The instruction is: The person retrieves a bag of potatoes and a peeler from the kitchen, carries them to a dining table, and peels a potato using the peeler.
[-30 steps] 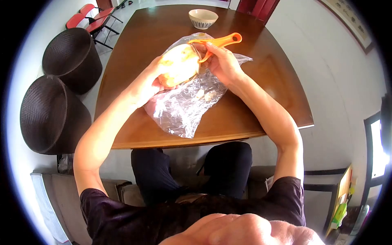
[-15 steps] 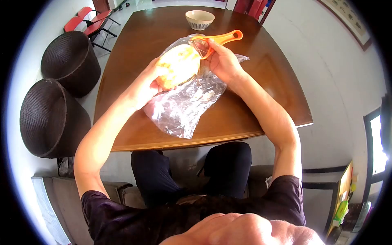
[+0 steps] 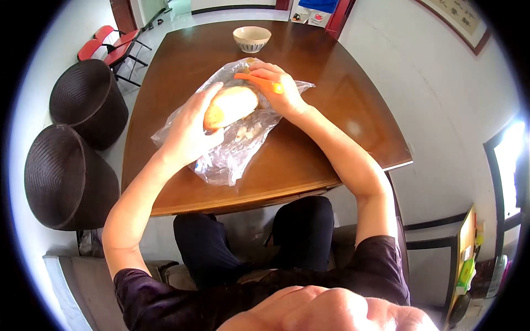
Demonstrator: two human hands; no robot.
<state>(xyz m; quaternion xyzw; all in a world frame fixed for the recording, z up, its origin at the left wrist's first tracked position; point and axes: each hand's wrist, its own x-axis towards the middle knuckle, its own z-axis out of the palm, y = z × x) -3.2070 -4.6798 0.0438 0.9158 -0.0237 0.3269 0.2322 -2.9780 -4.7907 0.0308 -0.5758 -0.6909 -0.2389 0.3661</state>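
My left hand (image 3: 192, 124) is wrapped round a pale, oval piece of produce (image 3: 234, 106), with thumb and fingers on its near-left end. Its surface looks largely peeled, with a yellow-brown patch at that end; glare hides its exact kind. Just past its far-right end, my right hand (image 3: 279, 91) grips an orange peeler (image 3: 259, 81) by the handle. The fingers partly cover the peeler, and its blade is not clearly visible. Beneath both hands a clear plastic bag (image 3: 223, 165) lies spread on the table, with pale peelings (image 3: 249, 132) on it.
A patterned bowl (image 3: 252, 39) stands towards the far end of the brown wooden table (image 3: 331, 121). Two dark woven baskets (image 3: 72, 176) stand on the floor to the left, with red folding chairs (image 3: 113, 52) beyond. My legs (image 3: 303, 231) are at the near edge.
The produce has been turned, and its end now faces my left palm. The peeler has swung round, with its handle now inside my right hand. The camera view has shifted slightly.
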